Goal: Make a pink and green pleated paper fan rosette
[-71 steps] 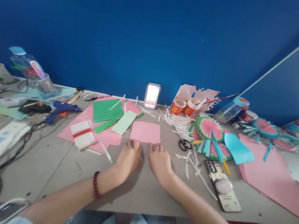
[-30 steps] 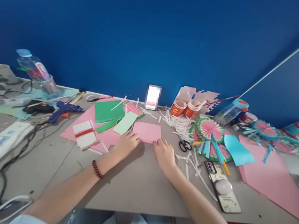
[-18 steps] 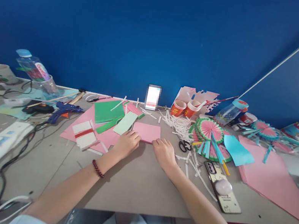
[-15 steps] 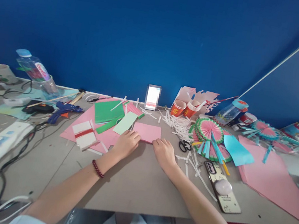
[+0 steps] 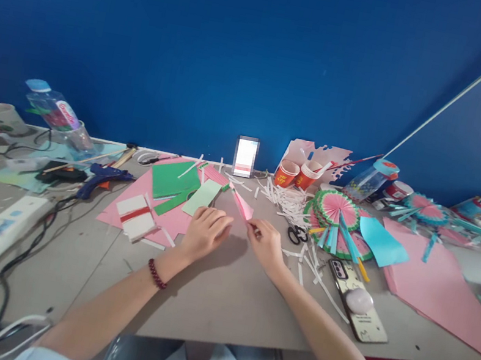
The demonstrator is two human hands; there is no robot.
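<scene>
A folded piece of pink paper (image 5: 243,205) stands tilted over the table, seen nearly edge-on. My right hand (image 5: 265,243) pinches its near corner between thumb and fingertips. To the left, my left hand (image 5: 207,233) is loosely closed with curled fingers, apart from the pink paper; nothing shows in it. Just beyond the left hand lies a pale green paper strip (image 5: 203,197), beside a green sheet (image 5: 175,178) on a larger pink sheet (image 5: 125,200). Black-handled scissors (image 5: 297,235) rest to the right of my right hand.
White paper shreds (image 5: 287,201) lie before two red paper cups (image 5: 287,174). Pink-and-green paper fans (image 5: 334,212) and a phone (image 5: 360,306) are at right. A blue glue gun (image 5: 104,177), cables and a power strip (image 5: 1,240) are left. A lit screen (image 5: 245,157) stands at the wall.
The pink paper, flat between both hands before, is now turned and lifted on edge in my right hand. My left hand has let go of it and curled its fingers.
</scene>
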